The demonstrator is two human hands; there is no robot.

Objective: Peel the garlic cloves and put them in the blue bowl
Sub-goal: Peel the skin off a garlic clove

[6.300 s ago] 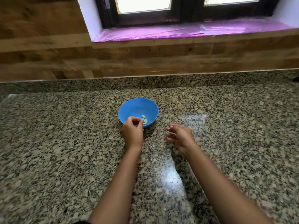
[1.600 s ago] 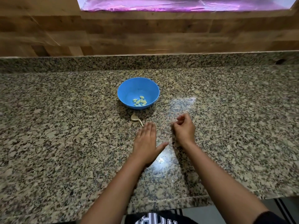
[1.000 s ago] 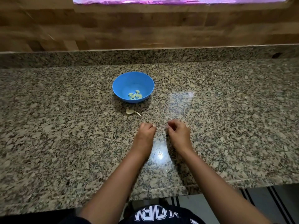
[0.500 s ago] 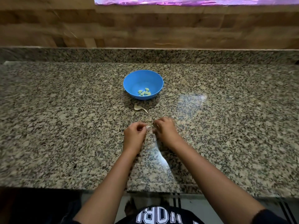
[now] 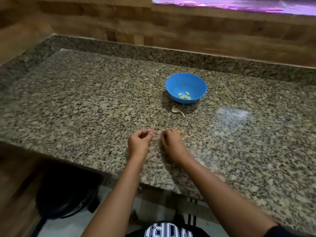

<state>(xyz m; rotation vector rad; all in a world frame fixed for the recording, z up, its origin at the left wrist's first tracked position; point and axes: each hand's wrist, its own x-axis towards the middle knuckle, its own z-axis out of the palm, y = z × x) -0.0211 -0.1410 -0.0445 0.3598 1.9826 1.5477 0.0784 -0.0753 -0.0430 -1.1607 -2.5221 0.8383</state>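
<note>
Head view, starting at your left over the speckled granite counter [image 5: 77, 103]: your left hand [image 5: 139, 143] has its fingers curled, thumb and forefinger tips drawn together. Your right hand [image 5: 171, 144], just beside it, curls likewise. Blur hides whether either hand pinches anything. Ahead and to the right lies a pale dry garlic husk [image 5: 177, 110], then the round blue plastic bowl [image 5: 196, 82] holding small peeled garlic cloves [image 5: 184, 96]. Your right hand is nearer the bowl, so the drop likely goes forward-right.
</note>
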